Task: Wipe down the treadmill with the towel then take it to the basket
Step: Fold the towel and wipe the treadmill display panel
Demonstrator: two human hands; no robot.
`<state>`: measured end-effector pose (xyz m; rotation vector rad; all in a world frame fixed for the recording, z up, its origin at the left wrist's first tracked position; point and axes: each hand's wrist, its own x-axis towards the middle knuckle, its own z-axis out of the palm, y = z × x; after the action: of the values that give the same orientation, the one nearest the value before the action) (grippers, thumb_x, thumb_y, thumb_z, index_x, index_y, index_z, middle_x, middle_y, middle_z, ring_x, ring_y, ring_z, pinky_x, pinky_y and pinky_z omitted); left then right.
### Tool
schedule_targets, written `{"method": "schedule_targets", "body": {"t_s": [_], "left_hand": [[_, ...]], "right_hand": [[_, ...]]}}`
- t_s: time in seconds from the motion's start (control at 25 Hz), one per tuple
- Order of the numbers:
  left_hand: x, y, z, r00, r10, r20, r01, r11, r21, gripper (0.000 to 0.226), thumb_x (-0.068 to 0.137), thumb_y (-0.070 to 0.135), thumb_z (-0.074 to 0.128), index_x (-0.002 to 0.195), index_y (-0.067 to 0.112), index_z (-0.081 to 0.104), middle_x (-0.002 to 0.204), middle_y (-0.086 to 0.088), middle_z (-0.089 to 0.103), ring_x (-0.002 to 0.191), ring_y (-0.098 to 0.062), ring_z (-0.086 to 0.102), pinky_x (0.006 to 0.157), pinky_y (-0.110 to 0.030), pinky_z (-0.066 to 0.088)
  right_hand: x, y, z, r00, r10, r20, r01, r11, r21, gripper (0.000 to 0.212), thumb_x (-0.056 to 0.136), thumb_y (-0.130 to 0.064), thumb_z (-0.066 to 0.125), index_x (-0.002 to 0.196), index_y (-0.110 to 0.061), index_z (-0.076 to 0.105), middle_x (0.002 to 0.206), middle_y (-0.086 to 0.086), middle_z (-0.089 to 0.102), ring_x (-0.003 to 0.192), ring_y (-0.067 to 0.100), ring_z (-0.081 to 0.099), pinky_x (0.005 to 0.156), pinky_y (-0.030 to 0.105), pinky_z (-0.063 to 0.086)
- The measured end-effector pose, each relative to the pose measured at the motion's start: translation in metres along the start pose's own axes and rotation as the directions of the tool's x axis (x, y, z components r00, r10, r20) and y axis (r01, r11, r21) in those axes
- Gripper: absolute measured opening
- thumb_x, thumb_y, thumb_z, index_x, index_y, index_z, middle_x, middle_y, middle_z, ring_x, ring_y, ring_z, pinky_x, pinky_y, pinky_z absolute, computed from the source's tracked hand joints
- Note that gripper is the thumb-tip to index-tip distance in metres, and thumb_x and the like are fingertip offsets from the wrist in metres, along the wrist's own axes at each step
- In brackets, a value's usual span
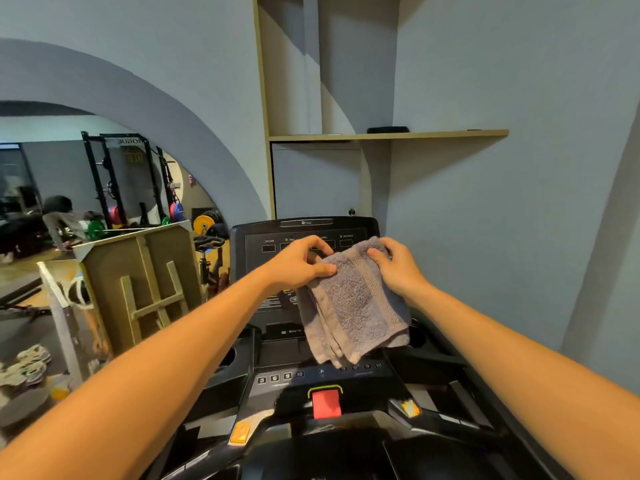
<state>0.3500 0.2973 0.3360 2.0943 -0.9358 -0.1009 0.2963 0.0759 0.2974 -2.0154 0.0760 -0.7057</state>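
- We hold a folded grey-mauve towel up in front of the treadmill console, both arms stretched forward.
- Our left hand pinches the towel's upper left corner: the thumb lies along the near face of the cloth, and the curled fingers reach over the top edge to its far side.
- Our right hand grips the upper right corner, its fingers curled over the top edge and folded down onto the cloth.
- Between the two sets of fingers the top edge of the towel sags a little; below them the cloth hangs in several layers, its lower edges fanned out.
- Behind our fingers sits the dark display panel of the console, partly covered by the towel; whether the cloth touches it we cannot tell.
- Below the hanging end of the towel runs a row of numbered buttons, and nearer to us a red safety key under a yellow-green bracket.
- Well above our hands a wooden shelf juts from the blue-grey wall.
- Off to the left of our left hand stands a wooden frame, with an arched mirror behind it.
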Motion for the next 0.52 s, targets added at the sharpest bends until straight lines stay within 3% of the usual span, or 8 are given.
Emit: {"method": "schedule_targets", "body": {"t_s": [0.16, 0.32, 0.52], "left_hand": [[0.069, -0.037, 0.026, 0.993, -0.059, -0.103, 0.042, 0.987, -0.154, 0.031, 0.090, 0.026, 0.072, 0.117, 0.021, 0.057, 0.100, -0.008, 0.070, 0.089, -0.019, 0.071, 0.072, -0.031, 0.060], [0.162, -0.062, 0.039, 0.965, -0.117, -0.233, 0.048, 0.959, -0.281, 0.032, 0.091, 0.024, 0.072, 0.118, 0.019, 0.055, 0.102, -0.006, 0.069, 0.090, -0.018, 0.070, 0.064, -0.024, 0.054], [0.256, -0.118, 0.040, 0.946, -0.078, -0.314, 0.073, 0.997, -0.029, 0.036, 0.086, 0.024, 0.076, 0.115, 0.023, 0.055, 0.103, 0.005, 0.065, 0.094, -0.012, 0.066, 0.075, -0.021, 0.056]], "right_hand": [[0.080, 0.028, 0.008, 0.982, -0.178, -0.062, 0.166, 0.973, -0.159, 0.011, 0.100, -0.019, 0.054, 0.102, -0.026, 0.062, 0.104, 0.001, 0.066, 0.099, 0.020, 0.060, 0.080, 0.031, 0.042], [0.189, 0.051, 0.014, 0.952, -0.305, -0.038, 0.262, 0.870, -0.417, 0.023, 0.100, -0.023, 0.055, 0.120, -0.021, 0.064, 0.113, 0.006, 0.061, 0.107, 0.030, 0.058, 0.084, 0.037, 0.045], [0.300, 0.099, 0.047, 0.899, -0.421, 0.124, 0.403, 0.680, -0.612, 0.034, 0.101, -0.023, 0.053, 0.133, -0.025, 0.060, 0.113, 0.004, 0.060, 0.110, 0.030, 0.057, 0.086, 0.039, 0.035]]}}
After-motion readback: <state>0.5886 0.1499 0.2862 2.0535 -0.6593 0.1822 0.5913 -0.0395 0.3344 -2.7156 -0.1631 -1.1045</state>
